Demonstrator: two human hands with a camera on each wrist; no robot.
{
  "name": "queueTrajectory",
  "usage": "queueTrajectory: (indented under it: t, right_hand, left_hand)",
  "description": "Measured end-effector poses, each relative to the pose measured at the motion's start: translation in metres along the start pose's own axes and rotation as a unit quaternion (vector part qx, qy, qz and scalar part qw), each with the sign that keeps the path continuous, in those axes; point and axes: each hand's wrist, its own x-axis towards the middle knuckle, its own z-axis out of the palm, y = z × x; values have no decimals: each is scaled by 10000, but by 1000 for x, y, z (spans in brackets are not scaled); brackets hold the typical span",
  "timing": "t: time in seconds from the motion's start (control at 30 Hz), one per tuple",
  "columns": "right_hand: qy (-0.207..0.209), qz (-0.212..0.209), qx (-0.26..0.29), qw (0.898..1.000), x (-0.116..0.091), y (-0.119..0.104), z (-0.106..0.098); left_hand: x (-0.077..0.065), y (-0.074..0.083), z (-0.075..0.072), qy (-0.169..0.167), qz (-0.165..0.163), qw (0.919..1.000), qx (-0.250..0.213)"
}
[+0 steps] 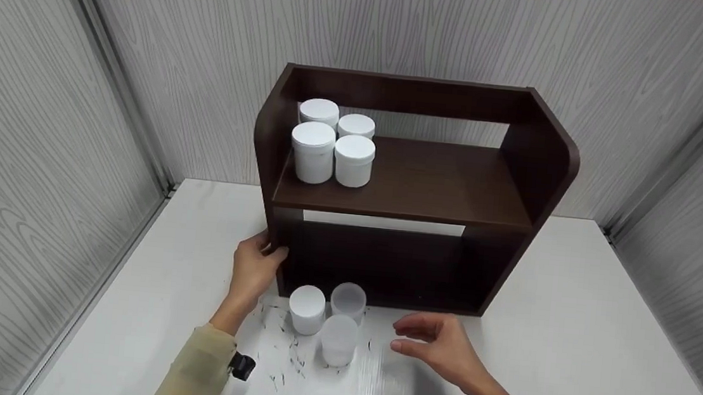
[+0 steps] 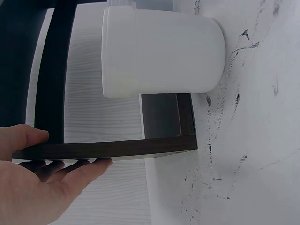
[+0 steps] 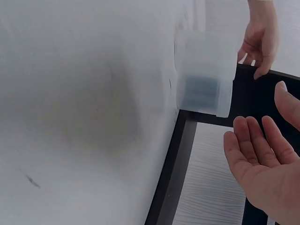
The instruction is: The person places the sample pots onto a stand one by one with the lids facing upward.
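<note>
A dark brown two-tier shelf [image 1: 442, 180] stands on the white table. My left hand [image 1: 254, 272] grips its left side panel, thumb on the inner face and fingers along the outside, as the left wrist view shows at the panel [image 2: 108, 149]. My right hand [image 1: 440, 348] hovers right of the containers with fingers loosely bent and nothing between them. In front of the shelf stand a white lidded jar [image 1: 307, 308] and two translucent cups, the front one [image 1: 339, 343] and the rear one [image 1: 349, 299]. They are close together, upright.
Several white lidded jars [image 1: 314, 156] are grouped at the left of the upper tier. Dark scuff marks streak the table [image 1: 568, 344] near the cups. Grey wood-grain panels [image 1: 405, 24] rise behind and on both sides.
</note>
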Motion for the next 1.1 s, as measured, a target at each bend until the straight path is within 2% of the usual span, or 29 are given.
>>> queueTrajectory:
  t: [0.33,0.63,1.1]
  right_hand:
    - [-141,-62,-181,9997,5,6,19]
    - [-286,-145,29,9995,9,6,33]
    - [-309,-276,24,9991,16,3,51]
  left_hand:
    - [0,0,1,90,34,10000,-21]
    - [1,0,2,114,42,9999,-25]
    - [0,0,1,53,50,9999,81]
